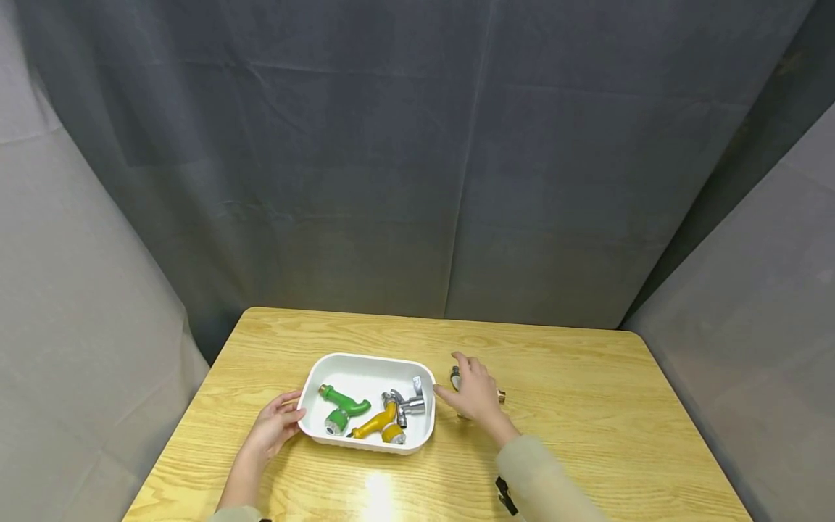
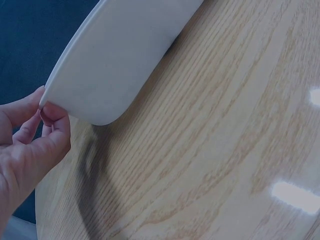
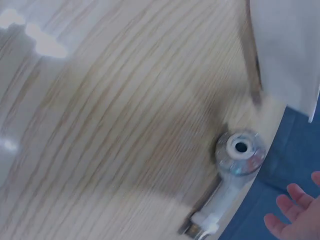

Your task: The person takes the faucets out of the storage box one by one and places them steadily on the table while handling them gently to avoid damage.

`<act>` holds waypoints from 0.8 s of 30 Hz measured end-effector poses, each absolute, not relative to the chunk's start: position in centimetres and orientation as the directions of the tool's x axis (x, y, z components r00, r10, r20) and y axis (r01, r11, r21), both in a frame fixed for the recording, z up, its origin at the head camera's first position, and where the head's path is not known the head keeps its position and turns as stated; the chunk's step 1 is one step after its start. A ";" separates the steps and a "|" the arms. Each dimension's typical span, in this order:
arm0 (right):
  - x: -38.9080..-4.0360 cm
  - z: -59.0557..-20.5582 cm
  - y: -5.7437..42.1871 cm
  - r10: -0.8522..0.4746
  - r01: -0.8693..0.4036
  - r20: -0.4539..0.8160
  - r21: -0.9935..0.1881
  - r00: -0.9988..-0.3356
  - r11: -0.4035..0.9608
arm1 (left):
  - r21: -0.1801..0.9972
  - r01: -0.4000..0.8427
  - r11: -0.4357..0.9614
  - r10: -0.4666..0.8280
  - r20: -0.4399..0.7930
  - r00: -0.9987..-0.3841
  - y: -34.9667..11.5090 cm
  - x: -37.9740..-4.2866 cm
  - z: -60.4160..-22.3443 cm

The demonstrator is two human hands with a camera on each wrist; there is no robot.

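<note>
My left hand pinches the left rim of a white plastic basin between thumb and fingers; the left wrist view shows that grip at the basin's corner. Inside the basin lie a green tap, a yellow tap and chrome tap parts at its right end. My right hand, fingers spread, hovers just right of the basin. Beneath it a chrome tap with a round end lies on the table, mostly covered by the hand in the head view. Nothing is in the right fingers.
The wooden table has rounded corners and light glare near its front. A dark grey curtain hangs behind it, and pale cloth panels stand at both sides.
</note>
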State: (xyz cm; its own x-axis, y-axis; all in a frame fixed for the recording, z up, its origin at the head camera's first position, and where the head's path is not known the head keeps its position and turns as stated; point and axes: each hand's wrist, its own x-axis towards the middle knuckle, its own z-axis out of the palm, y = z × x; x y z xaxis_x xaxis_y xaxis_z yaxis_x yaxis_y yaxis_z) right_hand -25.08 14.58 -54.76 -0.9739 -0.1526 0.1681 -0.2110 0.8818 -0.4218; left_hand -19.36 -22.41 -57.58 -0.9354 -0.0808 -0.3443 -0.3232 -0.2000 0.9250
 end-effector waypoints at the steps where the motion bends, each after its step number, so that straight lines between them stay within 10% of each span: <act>1: -25.0 -54.8 14.3 -0.155 -0.217 0.176 -0.423 -0.972 0.880 | 0.925 -0.324 -0.200 -0.077 -0.344 -0.936 -22.4 -19.4 -57.6; 24: -23.6 -53.6 8.6 -0.380 -0.409 0.155 -0.286 -0.912 0.867 | 0.920 -0.319 -0.228 -0.072 -0.342 -0.937 -22.4 -19.3 -57.6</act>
State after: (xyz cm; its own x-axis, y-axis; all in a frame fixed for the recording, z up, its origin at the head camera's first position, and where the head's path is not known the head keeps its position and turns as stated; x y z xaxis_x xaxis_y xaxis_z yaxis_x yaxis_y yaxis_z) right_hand -23.61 8.62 -53.62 -0.9120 -0.3796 0.1555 -0.4093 0.8665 -0.2857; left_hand -19.32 -22.43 -57.60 -0.9368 -0.0717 -0.3425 -0.3188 -0.2280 0.9200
